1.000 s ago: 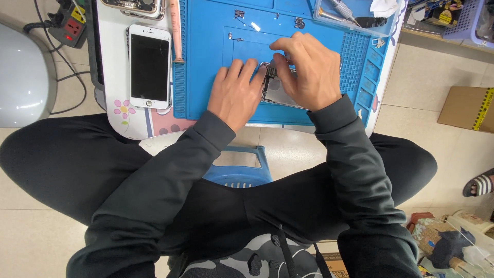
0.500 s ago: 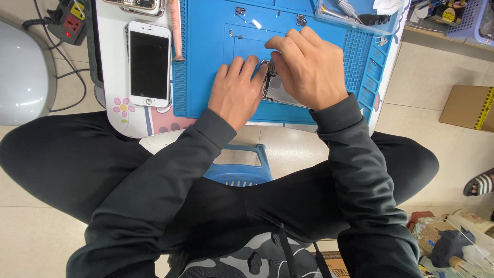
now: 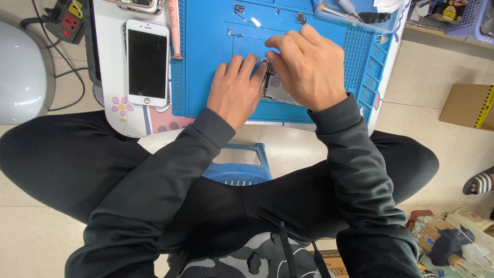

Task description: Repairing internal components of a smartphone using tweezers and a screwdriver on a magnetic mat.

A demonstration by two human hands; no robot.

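Head view, looking down: the left hand point(image 3: 235, 90) lies flat on the blue work mat point(image 3: 206, 62), fingers together and stretched out, its fingertips touching the edge of an opened phone body point(image 3: 275, 88) that rests on the mat between both hands. The right hand point(image 3: 309, 69) arches over that phone body with fingers curled and bunched at its upper end; whether they pinch something there cannot be told. A white phone point(image 3: 147, 62) lies screen up on the tabletop point(image 3: 110, 31), left of the mat.
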